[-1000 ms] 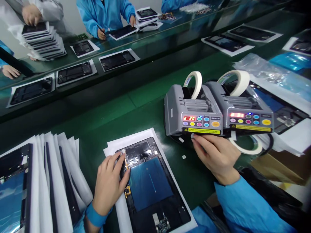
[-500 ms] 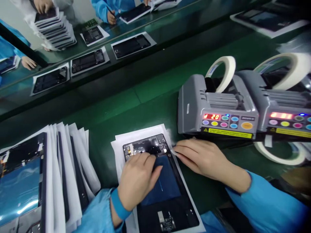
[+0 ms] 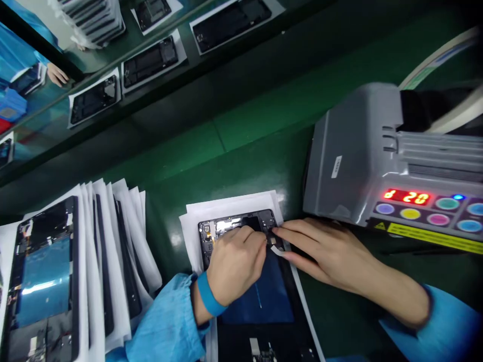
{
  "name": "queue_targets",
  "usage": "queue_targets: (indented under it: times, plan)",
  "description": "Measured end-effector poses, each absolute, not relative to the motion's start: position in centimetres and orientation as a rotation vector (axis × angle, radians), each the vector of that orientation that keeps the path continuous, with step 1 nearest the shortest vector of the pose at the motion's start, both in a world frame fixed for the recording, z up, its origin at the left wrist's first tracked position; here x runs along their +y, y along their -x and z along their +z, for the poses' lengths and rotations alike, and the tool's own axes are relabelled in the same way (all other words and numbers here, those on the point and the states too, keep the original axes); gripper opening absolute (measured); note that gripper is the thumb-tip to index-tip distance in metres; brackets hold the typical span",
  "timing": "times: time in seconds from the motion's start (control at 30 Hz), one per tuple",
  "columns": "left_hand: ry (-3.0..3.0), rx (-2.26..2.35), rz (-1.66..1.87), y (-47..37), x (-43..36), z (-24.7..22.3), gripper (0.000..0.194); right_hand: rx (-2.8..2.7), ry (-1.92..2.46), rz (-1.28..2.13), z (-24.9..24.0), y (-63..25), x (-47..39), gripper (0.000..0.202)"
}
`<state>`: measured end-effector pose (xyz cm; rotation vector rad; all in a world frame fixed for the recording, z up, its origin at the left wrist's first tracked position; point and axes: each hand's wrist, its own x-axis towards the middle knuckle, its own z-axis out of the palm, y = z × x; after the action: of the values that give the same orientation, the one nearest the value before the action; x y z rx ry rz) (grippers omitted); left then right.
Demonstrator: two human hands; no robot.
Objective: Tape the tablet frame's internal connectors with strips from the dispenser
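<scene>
An opened tablet body with a blue panel lies on white sheets in front of me. My left hand rests on its upper part, fingers pressing near the black top section. My right hand comes in from the right and pinches a small white piece of tape at the tablet's upper right edge, fingertips almost touching the left hand. Just right of both hands stands a grey tape dispenser with a red display reading 20.
A fanned stack of tablet bodies between white sheets lies at my left. Beyond a dark divider, a belt carries more tablet bodies on sheets. Another person's hand shows at the far left. A tape roll sits atop the dispenser.
My right hand left the dispenser's front with a tape piece and moved left onto the tablet. My left hand slid up to the tablet's top. The view moved closer and lower.
</scene>
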<state>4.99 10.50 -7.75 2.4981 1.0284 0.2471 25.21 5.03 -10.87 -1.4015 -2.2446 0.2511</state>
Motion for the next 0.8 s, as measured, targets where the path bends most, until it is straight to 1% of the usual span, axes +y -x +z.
queue_targets:
  times: [0.27,0.57,0.8]
  plan:
    - [-2.418,0.988,0.302,-5.06,10.98,-8.06,0.02,-2.26,1.401,0.202,-10.82,-25.05,4.9,0.03]
    - [-2.4,0.927,0.289,-5.12,11.03,-7.99,0.024,-2.265,1.401,0.249,-10.78,-24.97,5.01,0.029]
    - [-2.401,0.978,0.279,-5.42,10.65,-8.09,0.02,-2.201,1.396,0.316,-10.93,-24.95,5.06,0.029]
